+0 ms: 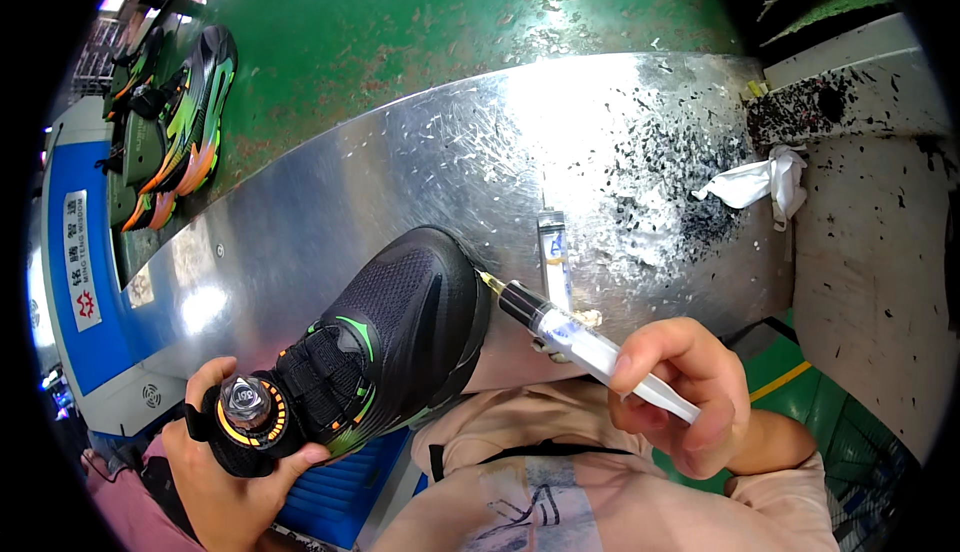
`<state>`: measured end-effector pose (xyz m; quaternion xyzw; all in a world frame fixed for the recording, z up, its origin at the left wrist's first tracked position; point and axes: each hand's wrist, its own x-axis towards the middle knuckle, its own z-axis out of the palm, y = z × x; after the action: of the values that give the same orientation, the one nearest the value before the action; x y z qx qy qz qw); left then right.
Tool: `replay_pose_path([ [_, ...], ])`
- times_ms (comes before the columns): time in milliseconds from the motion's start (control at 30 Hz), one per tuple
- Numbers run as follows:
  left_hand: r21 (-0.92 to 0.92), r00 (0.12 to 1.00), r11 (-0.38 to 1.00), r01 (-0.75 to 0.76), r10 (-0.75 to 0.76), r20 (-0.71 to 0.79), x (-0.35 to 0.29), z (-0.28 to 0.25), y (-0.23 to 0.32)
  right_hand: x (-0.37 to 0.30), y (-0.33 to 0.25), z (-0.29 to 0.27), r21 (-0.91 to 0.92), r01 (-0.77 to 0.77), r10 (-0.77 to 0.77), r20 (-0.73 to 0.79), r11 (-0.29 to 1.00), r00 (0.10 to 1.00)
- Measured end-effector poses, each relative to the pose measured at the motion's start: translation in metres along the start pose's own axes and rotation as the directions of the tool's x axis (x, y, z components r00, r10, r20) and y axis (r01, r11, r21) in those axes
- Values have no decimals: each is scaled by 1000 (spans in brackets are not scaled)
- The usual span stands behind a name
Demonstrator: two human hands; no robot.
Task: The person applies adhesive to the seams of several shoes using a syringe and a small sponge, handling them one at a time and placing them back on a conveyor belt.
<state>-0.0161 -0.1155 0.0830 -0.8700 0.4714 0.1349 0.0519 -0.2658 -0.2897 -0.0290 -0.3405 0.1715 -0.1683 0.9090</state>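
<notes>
A black sneaker (410,297) with green and orange accents is held toe-away above the metal tabletop. My left hand (225,482) is wrapped round its heel and collar. A clear faceted knob (245,400) pokes up from the shoe's opening. In my right hand (690,392) is a syringe (580,342) containing dark liquid, gripped by its rear end between thumb and fingers. Its yellowish tip meets or nearly meets the sneaker's edge near the toe. A second syringe (553,252), clear with a label, lies on the metal just beyond.
The metal tabletop (430,152) is scratched and stained black at right. A crumpled white cloth or paper (765,187) lies by the stained panel (860,222). Similar sneakers (200,112) rest at far left on the green surface (350,22). A blue-and-white machine (110,302) stands at left.
</notes>
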Motion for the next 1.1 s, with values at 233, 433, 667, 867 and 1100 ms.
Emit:
replay_pose_path([
  [233, -195, 986, 967, 162, -166, -8, -9, 7, 37, -1, 8, 11, -67, 99, -100, -15, 993, 995],
  [433, -149, 992, 987, 57, -73, -106, -25, 13, 47, -8, 18, 25, -166, 176, -180, -5, 970, 984],
  [667, -293, 982, 950, 111, -151, -115, -29, 20, 57, -19, 29, 40, -220, 160, -175, -51, 962, 983],
  [867, -353, 972, 926, 131, -190, -140, -30, 27, 61, -26, 44, 44, -382, 208, -231, -14, 900, 973],
  [1100, -326, 972, 938, 119, -176, -154, -31, 27, 66, -33, 50, 50, -539, 256, -259, 73, 802, 963],
])
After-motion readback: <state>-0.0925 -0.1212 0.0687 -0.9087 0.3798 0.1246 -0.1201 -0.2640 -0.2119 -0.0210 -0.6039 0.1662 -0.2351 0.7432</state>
